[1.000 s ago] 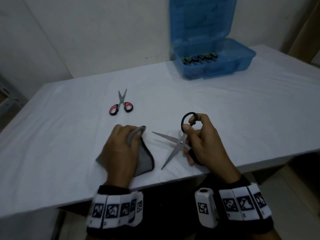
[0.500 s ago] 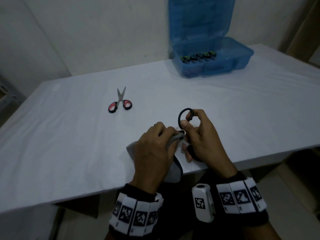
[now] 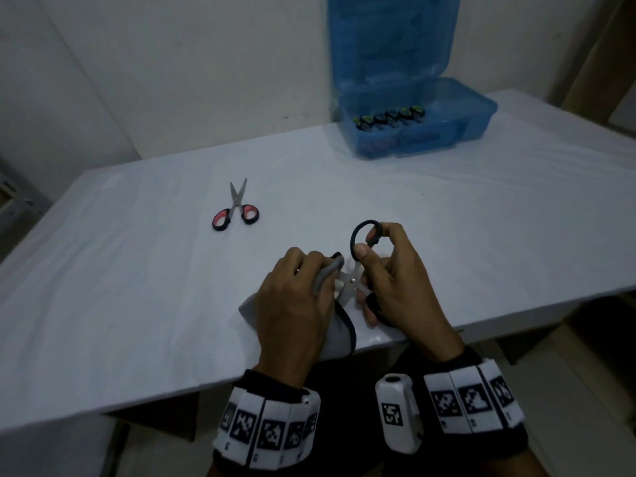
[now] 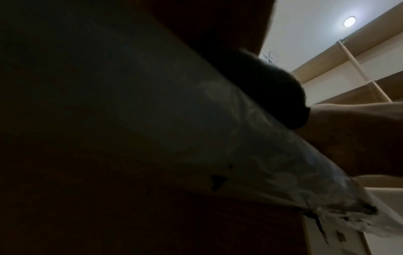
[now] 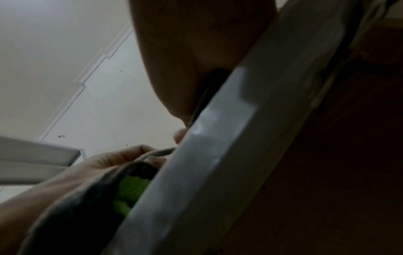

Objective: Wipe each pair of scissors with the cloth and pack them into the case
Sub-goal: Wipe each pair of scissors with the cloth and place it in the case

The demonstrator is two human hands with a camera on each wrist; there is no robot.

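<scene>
In the head view my right hand (image 3: 385, 270) grips the black-handled scissors (image 3: 351, 280) by their handles, thumb and forefinger on the upper ring (image 3: 365, 226). My left hand (image 3: 296, 297) holds the grey cloth (image 3: 335, 333) folded around the blades, which are hidden inside it; only the pivot screw shows. Both hands sit over the near edge of the white table (image 3: 137, 304). A red-and-black pair of scissors (image 3: 235, 210) lies slightly spread on the table, left of centre. The open blue case (image 3: 416, 122) stands at the back right with several scissor handles (image 3: 389, 117) in a row inside.
The case lid (image 3: 389, 43) stands upright against the wall. The wrist views are dark; the left wrist view shows the table edge (image 4: 240, 146) from below, the right wrist view the table edge (image 5: 207, 155), cloth (image 5: 157, 152) and my left hand (image 5: 104, 163).
My left hand carried the cloth rightwards from the table to the scissors and closed it around the spread blades. My right hand stayed put, holding the handles.
</scene>
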